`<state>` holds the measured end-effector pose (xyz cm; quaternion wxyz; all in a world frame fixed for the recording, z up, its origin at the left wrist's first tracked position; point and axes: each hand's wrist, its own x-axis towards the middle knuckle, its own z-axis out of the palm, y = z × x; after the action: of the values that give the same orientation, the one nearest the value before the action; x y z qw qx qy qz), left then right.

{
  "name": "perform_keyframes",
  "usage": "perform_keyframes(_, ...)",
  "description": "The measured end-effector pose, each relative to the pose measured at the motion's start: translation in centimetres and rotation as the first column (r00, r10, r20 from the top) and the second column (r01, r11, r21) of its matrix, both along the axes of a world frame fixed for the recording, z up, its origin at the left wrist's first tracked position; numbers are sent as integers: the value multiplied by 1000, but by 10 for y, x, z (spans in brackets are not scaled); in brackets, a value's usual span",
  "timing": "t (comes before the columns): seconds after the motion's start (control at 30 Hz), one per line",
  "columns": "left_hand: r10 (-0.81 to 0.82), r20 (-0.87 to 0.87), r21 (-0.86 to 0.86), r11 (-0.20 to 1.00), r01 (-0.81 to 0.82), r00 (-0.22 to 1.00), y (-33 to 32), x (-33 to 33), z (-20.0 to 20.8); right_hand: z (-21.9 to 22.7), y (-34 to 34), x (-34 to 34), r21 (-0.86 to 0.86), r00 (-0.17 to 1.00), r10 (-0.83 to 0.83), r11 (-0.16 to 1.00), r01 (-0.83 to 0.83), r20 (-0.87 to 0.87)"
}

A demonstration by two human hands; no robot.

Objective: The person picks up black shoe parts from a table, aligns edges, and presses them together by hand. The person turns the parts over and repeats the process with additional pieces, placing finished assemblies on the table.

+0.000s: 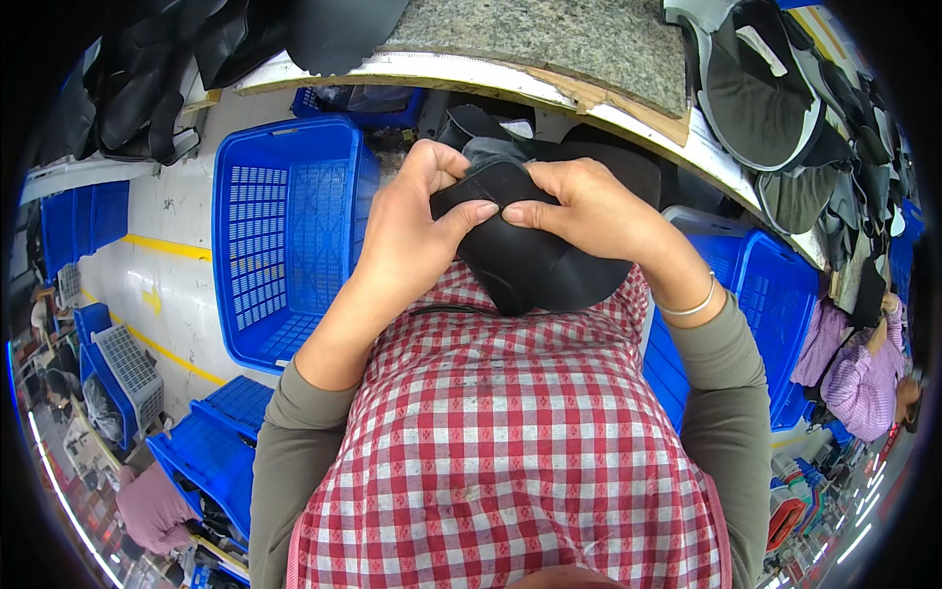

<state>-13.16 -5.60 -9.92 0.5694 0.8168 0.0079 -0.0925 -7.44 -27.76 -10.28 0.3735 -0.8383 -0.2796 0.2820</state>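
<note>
Both hands grip a black shoe upper, a soft stitched piece with a seam across it, in front of my checked apron. My left hand is closed on its left edge, thumb pressed on top beside the seam. Opposite it, my right hand pinches the other side, and the two thumb tips almost meet. The fingers under the material are hidden. Beyond the hands, a greyish flap of the piece sticks up near the bench edge.
A workbench with a worn edge runs across the far side. Black pieces hang at far left; more lined uppers pile at far right. Blue crates stand left and right. Co-workers sit at right and lower left.
</note>
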Motion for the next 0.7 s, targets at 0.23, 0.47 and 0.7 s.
perform_keyframes(0.23, -99, 92, 67, 993, 93, 991, 4, 6, -1, -12, -7, -9, 126, 998, -65, 990, 63, 17)
perform_keyframes(0.47, -306, -98, 69, 947, 313, 947, 19, 26, 10, -16, -7, -12, 89, 999, -45, 995, 44, 5)
perform_keyframes(0.7, -312, 74, 136, 944, 301, 947, -4, 26, 10, -7, -5, -15, 74, 999, -32, 997, 34, -28)
